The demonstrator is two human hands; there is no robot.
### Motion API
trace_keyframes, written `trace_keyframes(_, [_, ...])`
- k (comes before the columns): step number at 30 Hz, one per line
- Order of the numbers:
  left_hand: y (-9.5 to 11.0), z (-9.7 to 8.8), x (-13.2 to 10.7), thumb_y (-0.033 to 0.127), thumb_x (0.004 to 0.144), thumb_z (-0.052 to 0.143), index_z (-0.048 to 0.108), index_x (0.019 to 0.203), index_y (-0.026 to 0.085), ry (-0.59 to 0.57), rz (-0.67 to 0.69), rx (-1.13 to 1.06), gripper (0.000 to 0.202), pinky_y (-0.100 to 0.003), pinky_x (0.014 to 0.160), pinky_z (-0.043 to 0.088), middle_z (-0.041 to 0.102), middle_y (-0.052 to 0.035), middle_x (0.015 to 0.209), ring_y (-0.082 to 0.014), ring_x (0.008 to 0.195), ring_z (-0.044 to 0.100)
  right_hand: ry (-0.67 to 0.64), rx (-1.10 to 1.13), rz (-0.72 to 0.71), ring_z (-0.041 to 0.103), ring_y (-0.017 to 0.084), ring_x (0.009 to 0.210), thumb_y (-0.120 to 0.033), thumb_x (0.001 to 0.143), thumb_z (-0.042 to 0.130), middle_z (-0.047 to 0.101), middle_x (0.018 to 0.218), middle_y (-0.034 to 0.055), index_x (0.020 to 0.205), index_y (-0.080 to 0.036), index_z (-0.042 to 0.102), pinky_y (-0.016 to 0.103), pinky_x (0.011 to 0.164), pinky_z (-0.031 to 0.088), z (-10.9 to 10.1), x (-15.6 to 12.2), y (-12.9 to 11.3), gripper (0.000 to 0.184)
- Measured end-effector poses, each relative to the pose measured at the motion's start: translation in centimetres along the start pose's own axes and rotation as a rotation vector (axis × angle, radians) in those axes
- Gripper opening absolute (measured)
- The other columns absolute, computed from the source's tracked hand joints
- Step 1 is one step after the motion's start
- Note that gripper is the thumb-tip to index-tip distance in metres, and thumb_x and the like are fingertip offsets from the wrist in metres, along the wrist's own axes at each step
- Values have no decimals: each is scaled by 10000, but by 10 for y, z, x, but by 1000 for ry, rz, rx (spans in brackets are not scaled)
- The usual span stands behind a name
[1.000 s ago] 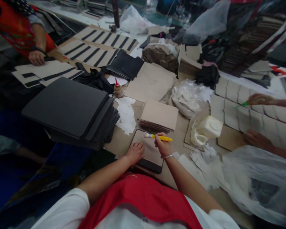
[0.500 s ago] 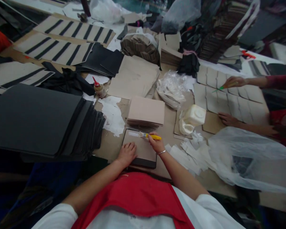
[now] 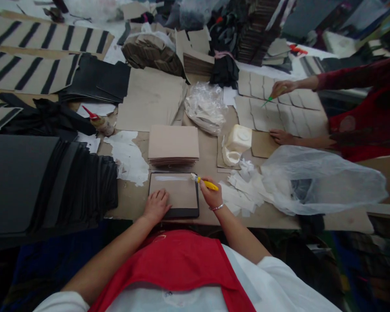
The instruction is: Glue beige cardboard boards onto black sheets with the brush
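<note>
To your left you see a red-tipped bottle beside a dark bundle, with striped sheets beyond; to your right, a translucent plastic bag lies near a co-worker in red.

A brown-topped table bears a beige board stack. Left of the stack lies torn paper; in front, a dark-edged panel; well right, a plastic bag.

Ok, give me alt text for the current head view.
The right hand holds a yellow brush at the right end of a white streak on a tan sheet, which the left hand rests on. Just beyond stands a stack of tan boards.
</note>
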State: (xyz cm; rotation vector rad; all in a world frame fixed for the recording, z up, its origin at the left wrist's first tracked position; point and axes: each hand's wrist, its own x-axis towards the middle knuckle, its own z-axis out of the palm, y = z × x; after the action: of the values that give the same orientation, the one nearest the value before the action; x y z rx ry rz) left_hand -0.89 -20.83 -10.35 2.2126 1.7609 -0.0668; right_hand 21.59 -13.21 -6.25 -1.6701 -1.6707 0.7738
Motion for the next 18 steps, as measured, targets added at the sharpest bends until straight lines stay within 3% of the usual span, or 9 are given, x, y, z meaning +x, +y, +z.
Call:
trace_keyframes(3, [2, 0, 1, 364, 824, 520, 537, 1183, 175, -17, 6, 7, 406, -403, 967, 340, 490, -123, 1298, -281, 1165, 420, -56, 122, 48, 591, 103, 576, -422, 852, 435, 660, 779, 29, 1006, -173, 593, 222, 564, 479, 1, -11, 2, 333])
trace_keyframes(6, [3, 0, 3, 370, 825, 515, 550, 1160, 174, -28, 6, 11, 390, -399, 968, 345, 496, -130, 1281, -272, 1150, 434, -165, 154, -11, 595, 81, 553, -375, 899, 392, 665, 802, 6, 1187, -211, 503, 205, 554, 484, -4, -31, 23, 350])
trace_keyframes(8, [3, 0, 5, 373, 825, 512, 557, 1150, 174, -39, 8, 25, 385, -400, 961, 354, 501, -130, 1273, -272, 1145, 440, -169, 22, -85, 609, 95, 614, -324, 913, 384, 668, 816, 13, 1191, -219, 499, 216, 598, 486, -13, -47, 50, 318])
trace_keyframes(13, [7, 0, 6, 371, 829, 502, 532, 1182, 159, -49, 0, 85, 413, -417, 928, 392, 459, -139, 1330, -293, 1143, 453, 24, -546, -169, 559, 191, 757, -275, 888, 441, 625, 790, 92, 1000, -151, 597, 302, 688, 440, -43, -70, 128, 229])
trace_keyframes(18, [25, 6, 4, 339, 824, 517, 549, 1148, 149, 70, 55, -11, 377, -431, 933, 408, 515, -153, 1259, -296, 1128, 473, -3, -726, -268, 481, 204, 761, -224, 868, 461, 574, 754, 90, 951, -147, 615, 305, 676, 373, -45, -65, 167, 191])
